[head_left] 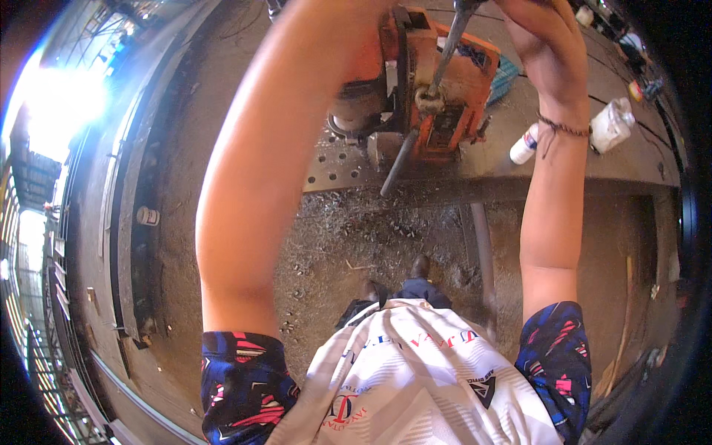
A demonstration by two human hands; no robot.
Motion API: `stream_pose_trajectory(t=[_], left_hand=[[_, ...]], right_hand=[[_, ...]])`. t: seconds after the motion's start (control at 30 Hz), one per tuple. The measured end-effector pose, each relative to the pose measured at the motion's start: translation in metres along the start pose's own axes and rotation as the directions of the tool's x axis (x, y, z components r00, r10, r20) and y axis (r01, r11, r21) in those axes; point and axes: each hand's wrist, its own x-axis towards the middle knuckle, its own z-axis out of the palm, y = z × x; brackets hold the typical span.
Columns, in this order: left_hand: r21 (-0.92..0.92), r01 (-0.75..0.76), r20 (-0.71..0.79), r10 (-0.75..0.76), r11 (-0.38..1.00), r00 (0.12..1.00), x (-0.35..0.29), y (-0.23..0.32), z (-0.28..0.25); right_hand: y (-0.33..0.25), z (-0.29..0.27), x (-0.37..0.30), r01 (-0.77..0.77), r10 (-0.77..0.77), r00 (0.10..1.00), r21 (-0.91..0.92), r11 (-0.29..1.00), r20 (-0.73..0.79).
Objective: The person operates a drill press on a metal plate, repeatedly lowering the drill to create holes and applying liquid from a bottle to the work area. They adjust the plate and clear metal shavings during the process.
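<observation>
An orange drilling machine [445,96] stands on the steel table at the top centre. A metal lever [451,48] rises from its hub [429,99], and another rod [399,163] slants down toward the table's near edge. My right hand [545,37] is beside the upper end of the raised lever. Its fingers are cut off by the top edge, so I cannot see whether they grip it. My left forearm [274,148], slightly blurred, crosses in front of the machine's left side. It runs out at the top edge, leaving that hand outside the picture.
The steel table [489,167] has a row of round holes. A white bottle [524,144] and a whitish plastic container [612,124] stand to the right. Metal chips [356,237] litter the ground before my shoes. A white cup-like container [148,216] lies by a beam at left.
</observation>
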Motion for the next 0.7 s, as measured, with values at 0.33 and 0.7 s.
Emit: stream_pose_trajectory(t=[0.33, 0.7], left_hand=[[-0.199, 0.06, 0.074, -0.046, 0.978, 0.996, 0.006, -0.016, 0.034], [-0.269, 0.18, 0.059, -0.17, 0.946, 0.984, -0.001, 0.008, 0.025]], right_hand=[[0.24, -0.219, -0.013, -0.691, 0.72, 0.689, 0.221, 0.688, -0.087], [0.321, -0.259, -0.065, -0.455, 0.551, 0.834, -0.554, 0.697, 0.008]])
